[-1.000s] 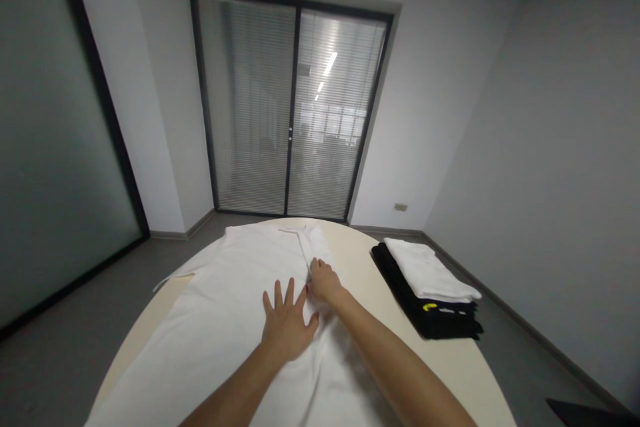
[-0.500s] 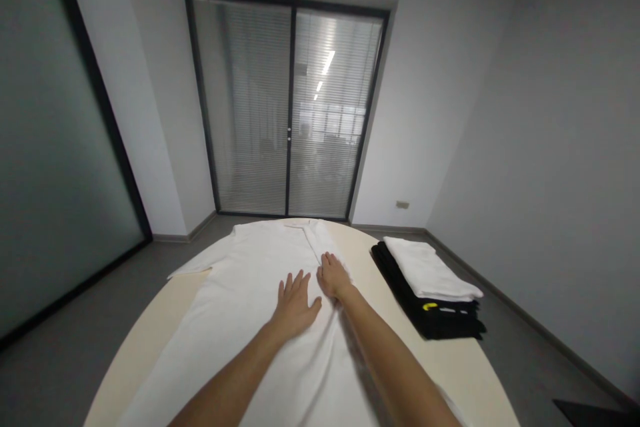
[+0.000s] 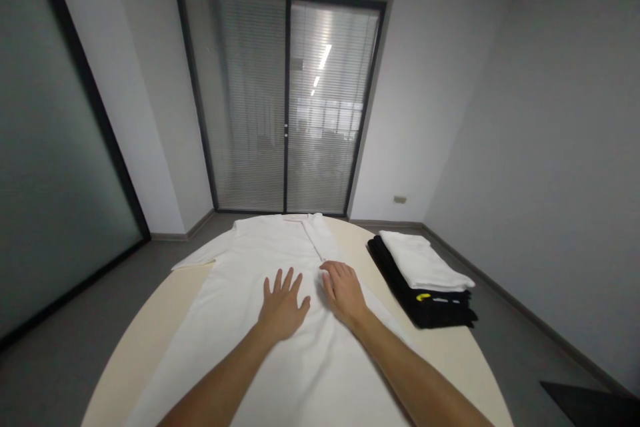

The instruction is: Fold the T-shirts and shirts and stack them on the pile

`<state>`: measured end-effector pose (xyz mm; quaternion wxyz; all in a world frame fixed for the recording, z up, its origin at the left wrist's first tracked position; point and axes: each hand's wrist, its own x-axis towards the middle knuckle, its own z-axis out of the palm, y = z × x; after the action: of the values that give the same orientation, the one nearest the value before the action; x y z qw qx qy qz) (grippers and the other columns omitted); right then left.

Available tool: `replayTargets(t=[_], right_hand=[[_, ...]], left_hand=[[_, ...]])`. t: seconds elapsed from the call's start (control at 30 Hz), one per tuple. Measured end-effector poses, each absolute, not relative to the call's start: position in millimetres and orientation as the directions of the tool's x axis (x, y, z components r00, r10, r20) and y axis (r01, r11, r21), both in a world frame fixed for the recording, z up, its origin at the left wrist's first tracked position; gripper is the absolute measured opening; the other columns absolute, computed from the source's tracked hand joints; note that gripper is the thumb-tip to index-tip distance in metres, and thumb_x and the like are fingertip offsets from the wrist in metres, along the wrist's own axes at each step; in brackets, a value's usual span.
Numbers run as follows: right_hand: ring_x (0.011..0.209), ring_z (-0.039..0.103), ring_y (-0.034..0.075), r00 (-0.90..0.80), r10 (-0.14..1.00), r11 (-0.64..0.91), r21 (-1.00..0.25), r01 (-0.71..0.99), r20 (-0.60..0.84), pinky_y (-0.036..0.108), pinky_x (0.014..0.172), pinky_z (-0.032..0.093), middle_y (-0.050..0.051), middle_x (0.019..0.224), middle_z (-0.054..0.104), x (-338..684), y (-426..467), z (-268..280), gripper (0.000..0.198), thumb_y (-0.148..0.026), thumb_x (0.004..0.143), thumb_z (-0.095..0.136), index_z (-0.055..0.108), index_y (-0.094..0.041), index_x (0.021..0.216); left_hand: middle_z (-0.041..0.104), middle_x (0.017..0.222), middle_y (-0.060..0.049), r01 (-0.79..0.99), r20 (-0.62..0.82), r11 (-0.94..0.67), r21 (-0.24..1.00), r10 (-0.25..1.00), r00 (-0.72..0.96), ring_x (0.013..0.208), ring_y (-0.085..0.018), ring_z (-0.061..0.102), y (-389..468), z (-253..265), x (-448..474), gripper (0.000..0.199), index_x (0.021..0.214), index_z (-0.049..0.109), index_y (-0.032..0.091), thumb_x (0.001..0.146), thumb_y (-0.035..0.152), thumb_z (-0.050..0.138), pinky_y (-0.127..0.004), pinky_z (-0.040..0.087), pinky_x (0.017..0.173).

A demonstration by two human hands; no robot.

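Note:
A white collared shirt [image 3: 235,307] is spread over the round table, its collar and front placket at the far end. My left hand [image 3: 284,307] lies flat on the middle of the shirt, fingers spread. Just to the right, my right hand [image 3: 345,292] has its fingers bent and drawn together by the lower end of the placket, with the thumb beneath them, closed on the shirt's cloth. One short sleeve [image 3: 203,256] reaches out to the left. Soft creases run down the cloth between my forearms, and my right arm covers part of the shirt's right side.
At the table's right edge lies a stack of folded black clothes [image 3: 400,290], with a folded white garment [image 3: 425,260] on top. The pale tabletop [image 3: 145,333] shows on both sides. Beyond stands a glazed door with blinds [image 3: 285,107]. A dark object [image 3: 590,403] is at the lower right.
My right hand has moved slightly right and nearer to me, and the shirt's right part lies flatter. My left hand has shifted a little left, still spread.

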<state>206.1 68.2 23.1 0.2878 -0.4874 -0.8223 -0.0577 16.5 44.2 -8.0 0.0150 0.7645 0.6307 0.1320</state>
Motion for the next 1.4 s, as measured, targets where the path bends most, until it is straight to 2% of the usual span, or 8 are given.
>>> replayTargets(t=[0.27,0.37,0.5,0.77,0.97,1.13,1.23,1.4], right_hand=[[0.13,0.042,0.03,-0.199,0.855,0.216,0.019,0.976,0.479,0.044,0.108,0.032,0.015,0.145,0.048,242.0,27.6,23.8,0.045,-0.019,0.088,0.054,0.052,-0.016,0.133],[0.116,0.051,0.03,-0.145,0.915,0.118,0.093,0.989,0.376,0.04,0.093,0.041,0.017,0.131,0.057,252.2,18.0,32.7,0.03,-0.018,0.086,0.054,0.062,-0.014,0.114],[0.105,0.057,0.03,-0.14,0.963,0.097,0.187,0.977,0.231,0.039,0.083,0.044,0.019,0.109,0.065,255.8,9.5,45.1,0.023,-0.014,0.091,0.045,0.065,-0.012,0.102],[0.087,0.069,0.027,-0.092,0.995,0.094,-0.051,0.994,0.031,0.033,0.07,0.046,0.02,0.099,0.07,238.6,31.3,80.7,0.028,-0.024,0.099,0.038,0.057,-0.011,0.116],[0.069,0.066,0.017,-0.457,0.853,0.261,-0.552,0.792,-0.253,0.026,0.067,0.046,0.004,0.079,0.072,218.9,40.1,89.7,0.038,-0.031,0.096,0.048,0.042,-0.016,0.131],[0.092,0.068,0.029,-0.404,0.764,0.311,-0.262,0.914,-0.504,0.034,0.078,0.049,0.013,0.098,0.07,219.5,26.8,98.7,0.095,-0.054,0.065,0.08,0.04,-0.01,0.139],[0.083,0.067,0.027,-0.37,0.706,0.331,-0.18,0.926,-0.604,0.031,0.07,0.049,0.01,0.094,0.068,224.4,20.7,108.4,0.101,-0.047,0.059,0.086,0.039,-0.01,0.14],[0.072,0.06,0.016,-0.591,0.628,0.379,-0.464,0.8,-0.506,0.024,0.064,0.045,0.002,0.089,0.064,223.8,18.2,112.6,0.081,-0.044,0.069,0.081,0.041,-0.018,0.135]], left_hand=[[0.036,0.158,-0.013,0.953,0.221,-0.226,0.202,0.958,0.18,0.147,-0.037,0.027,34.4,-0.4,15.6,0.06,0.147,0.047,0.016,0.095,0.045,0.04,-0.06,0.017,0.118],[0.046,0.152,-0.012,0.923,0.262,-0.318,0.216,0.93,0.259,0.141,-0.029,0.039,27.3,1.1,13.4,0.053,0.14,0.055,0.016,0.095,0.04,0.042,-0.048,0.022,0.12],[0.038,0.157,-0.01,0.897,0.196,-0.369,0.244,0.925,0.326,0.147,-0.031,0.028,18.1,0.2,9.6,0.059,0.144,0.051,0.02,0.093,0.049,0.045,-0.05,0.02,0.121],[0.026,0.162,-0.01,0.886,0.146,-0.38,0.266,0.924,0.352,0.151,-0.032,0.015,12.1,4.0,8.4,0.07,0.151,0.041,0.019,0.093,0.059,0.041,-0.052,0.013,0.122],[0.026,0.162,-0.011,0.88,0.143,-0.381,0.284,0.924,0.354,0.151,-0.03,0.015,15.9,1.3,6.6,0.073,0.154,0.034,0.014,0.094,0.055,0.042,-0.051,0.014,0.123],[0.027,0.162,-0.011,0.887,0.148,-0.376,0.267,0.926,0.348,0.151,-0.029,0.018,16.6,0.5,7.5,0.067,0.153,0.035,0.011,0.096,0.046,0.038,-0.049,0.014,0.123],[0.029,0.161,-0.011,0.89,0.15,-0.37,0.267,0.928,0.341,0.151,-0.028,0.018,16.8,-0.3,8.3,0.064,0.152,0.037,0.01,0.096,0.043,0.037,-0.049,0.014,0.123],[0.032,0.16,-0.011,0.878,0.178,-0.374,0.299,0.926,0.334,0.15,-0.027,0.02,21.2,-5.5,7.1,0.06,0.15,0.04,0.012,0.097,0.039,0.038,-0.049,0.016,0.123]])
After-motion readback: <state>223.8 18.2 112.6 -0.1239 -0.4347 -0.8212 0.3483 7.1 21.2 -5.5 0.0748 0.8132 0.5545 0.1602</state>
